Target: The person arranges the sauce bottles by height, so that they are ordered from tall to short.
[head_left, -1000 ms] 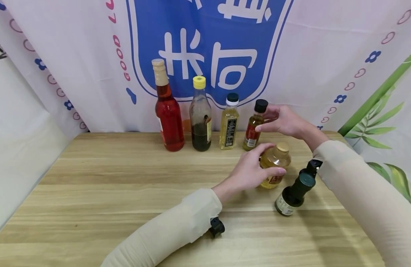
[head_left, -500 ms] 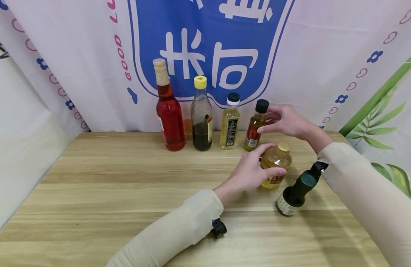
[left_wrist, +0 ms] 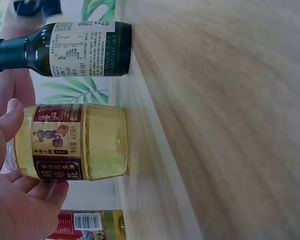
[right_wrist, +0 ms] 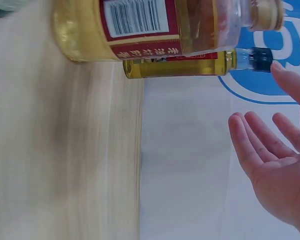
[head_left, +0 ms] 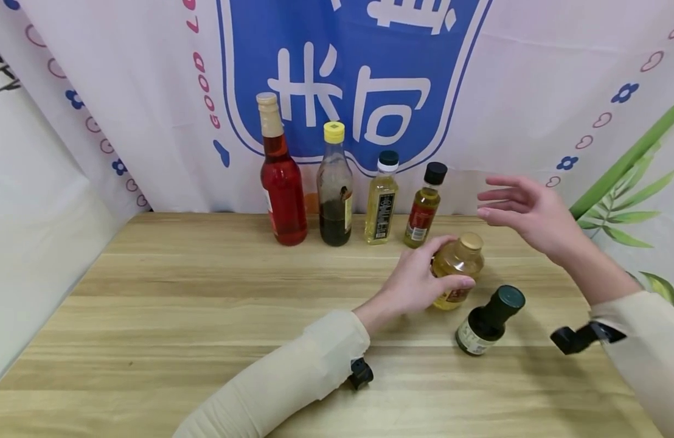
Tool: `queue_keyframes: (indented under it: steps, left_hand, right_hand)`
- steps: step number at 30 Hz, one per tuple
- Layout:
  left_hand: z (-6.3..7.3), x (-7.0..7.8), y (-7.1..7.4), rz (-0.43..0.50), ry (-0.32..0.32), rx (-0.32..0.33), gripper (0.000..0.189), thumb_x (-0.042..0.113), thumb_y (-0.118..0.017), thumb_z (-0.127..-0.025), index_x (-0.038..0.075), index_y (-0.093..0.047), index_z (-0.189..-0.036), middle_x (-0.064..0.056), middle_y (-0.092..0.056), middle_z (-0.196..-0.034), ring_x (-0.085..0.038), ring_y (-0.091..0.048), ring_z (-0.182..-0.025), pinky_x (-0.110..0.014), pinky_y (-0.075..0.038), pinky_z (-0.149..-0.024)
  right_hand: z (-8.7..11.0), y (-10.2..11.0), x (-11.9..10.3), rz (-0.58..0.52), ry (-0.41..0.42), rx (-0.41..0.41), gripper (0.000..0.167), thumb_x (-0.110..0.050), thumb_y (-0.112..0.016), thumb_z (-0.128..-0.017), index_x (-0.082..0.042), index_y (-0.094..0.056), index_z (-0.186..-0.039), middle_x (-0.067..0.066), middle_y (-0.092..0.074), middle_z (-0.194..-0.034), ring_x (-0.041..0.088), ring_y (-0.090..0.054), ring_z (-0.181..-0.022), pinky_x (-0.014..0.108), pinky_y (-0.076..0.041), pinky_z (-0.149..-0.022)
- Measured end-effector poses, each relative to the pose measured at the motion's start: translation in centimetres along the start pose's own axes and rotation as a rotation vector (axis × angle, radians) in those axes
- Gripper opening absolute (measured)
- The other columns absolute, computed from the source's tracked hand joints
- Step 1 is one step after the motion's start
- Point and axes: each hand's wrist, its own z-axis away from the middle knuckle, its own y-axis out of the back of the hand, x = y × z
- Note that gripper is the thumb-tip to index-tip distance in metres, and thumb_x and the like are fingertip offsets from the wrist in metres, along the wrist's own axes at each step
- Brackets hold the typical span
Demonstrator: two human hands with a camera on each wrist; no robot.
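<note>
My left hand [head_left: 413,281] grips a squat bottle of golden cooking oil [head_left: 462,263] with a tan cap, thumb and fingers around its sides. In the left wrist view its label [left_wrist: 58,142] faces the camera, and the bottle's base is at the tabletop. My right hand [head_left: 525,210] is in the air at the back right, fingers apart and holding nothing. Nearest to it on the left stands a small black-capped oil bottle [head_left: 421,210] with a red label. A dark green bottle [head_left: 482,328] stands upright in front of the gripped one.
Along the table's back edge stand a tall red bottle [head_left: 284,194], a yellow-capped bottle [head_left: 335,194] of dark liquid and a slim pale-oil bottle [head_left: 382,210] with a green cap. A printed curtain [head_left: 173,121] hangs behind the wooden table [head_left: 205,292].
My right hand has let go of the small black-capped bottle and moved off to the right. My left hand stays on the golden oil bottle, and the view has shifted slightly.
</note>
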Motion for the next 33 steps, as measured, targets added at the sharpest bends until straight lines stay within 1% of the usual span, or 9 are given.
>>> queue_keyframes:
  steps: [4, 7, 10, 13, 17, 19, 24, 29, 33]
  left_hand:
    - [0.0, 0.0, -0.1, 0.004, 0.005, 0.001, 0.077, 0.041, -0.085, -0.090, 0.028, -0.049, -0.157, -0.006, -0.068, -0.145, -0.018, -0.069, -0.125, -0.029, -0.057, -0.103]
    - [0.0, 0.1, -0.1, 0.007, 0.007, 0.002, 0.077, 0.041, -0.085, -0.090, 0.028, -0.049, -0.157, -0.006, -0.069, -0.144, -0.018, -0.069, -0.125, -0.028, -0.057, -0.103]
    - [0.1, 0.1, -0.1, 0.006, 0.006, 0.004, 0.078, 0.041, -0.085, -0.089, 0.027, -0.049, -0.157, -0.006, -0.069, -0.144, -0.018, -0.070, -0.125, -0.028, -0.057, -0.102]
    - [0.1, 0.1, -0.1, 0.007, 0.006, 0.006, 0.078, 0.040, -0.085, -0.090, 0.027, -0.049, -0.157, -0.007, -0.069, -0.144, -0.019, -0.070, -0.125, -0.028, -0.057, -0.102]
    - [0.1, 0.2, 0.0, 0.005, -0.001, 0.006, 0.077, 0.039, -0.085, -0.090, 0.025, -0.049, -0.157, -0.007, -0.070, -0.142, -0.019, -0.071, -0.124, -0.028, -0.058, -0.101]
    - [0.1, 0.2, 0.0, 0.000, -0.006, 0.008, 0.077, 0.039, -0.085, -0.090, 0.024, -0.050, -0.156, -0.007, -0.071, -0.141, -0.018, -0.071, -0.123, -0.027, -0.057, -0.101]
    - [0.0, 0.2, 0.0, -0.005, -0.007, 0.006, 0.077, 0.040, -0.085, -0.090, 0.023, -0.050, -0.157, -0.006, -0.071, -0.141, -0.017, -0.071, -0.123, -0.027, -0.057, -0.101]
    - [0.1, 0.3, 0.0, -0.011, -0.006, 0.006, 0.077, 0.040, -0.085, -0.090, 0.024, -0.049, -0.157, -0.006, -0.072, -0.140, -0.017, -0.071, -0.122, -0.028, -0.058, -0.101]
    - [0.1, 0.3, 0.1, -0.014, -0.003, 0.001, 0.077, 0.041, -0.084, -0.091, 0.024, -0.049, -0.157, -0.005, -0.071, -0.141, -0.016, -0.071, -0.122, -0.028, -0.057, -0.101]
  right_hand:
    - [2.4, 0.4, 0.7, -0.040, 0.009, 0.054, 0.062, -0.030, -0.073, -0.102, -0.018, -0.048, -0.157, -0.020, -0.071, -0.130, -0.009, -0.070, -0.108, 0.013, -0.059, -0.087]
    - [4.2, 0.5, 1.5, -0.067, 0.000, 0.064, 0.058, -0.025, -0.070, -0.104, -0.018, -0.048, -0.157, -0.025, -0.072, -0.125, -0.005, -0.074, -0.105, 0.014, -0.060, -0.086]
    - [6.0, 0.4, 2.5, -0.121, 0.008, 0.060, 0.056, -0.021, -0.067, -0.106, -0.019, -0.046, -0.158, -0.022, -0.074, -0.126, -0.002, -0.075, -0.106, 0.018, -0.062, -0.086]
    - [7.8, -0.2, 3.8, -0.231, 0.092, 0.018, 0.050, -0.010, -0.058, -0.109, -0.012, -0.046, -0.158, -0.010, -0.076, -0.130, 0.005, -0.076, -0.111, 0.022, -0.063, -0.088]
    - [9.8, -0.9, 5.7, -0.390, 0.267, -0.149, 0.049, 0.011, -0.042, -0.108, 0.003, -0.044, -0.156, 0.004, -0.072, -0.138, 0.010, -0.072, -0.123, 0.022, -0.060, -0.096]
    - [10.5, -1.3, 6.6, -0.453, 0.332, -0.229, 0.052, 0.019, -0.038, -0.104, 0.005, -0.044, -0.155, 0.005, -0.069, -0.143, 0.010, -0.069, -0.128, 0.020, -0.058, -0.099]
    - [11.4, -2.3, 8.0, -0.596, 0.405, -0.338, 0.064, 0.033, -0.045, -0.091, 0.006, -0.051, -0.149, 0.006, -0.066, -0.148, 0.015, -0.070, -0.128, 0.026, -0.060, -0.100]
    - [11.7, -3.4, 8.0, -0.606, 0.410, -0.395, 0.068, 0.038, -0.053, -0.083, 0.008, -0.055, -0.144, 0.008, -0.070, -0.143, 0.020, -0.074, -0.120, 0.031, -0.062, -0.097]
    - [11.8, -4.0, 7.3, -0.531, 0.385, -0.372, 0.060, 0.034, -0.059, -0.084, 0.014, -0.057, -0.140, 0.009, -0.072, -0.141, 0.017, -0.074, -0.122, 0.028, -0.062, -0.098]
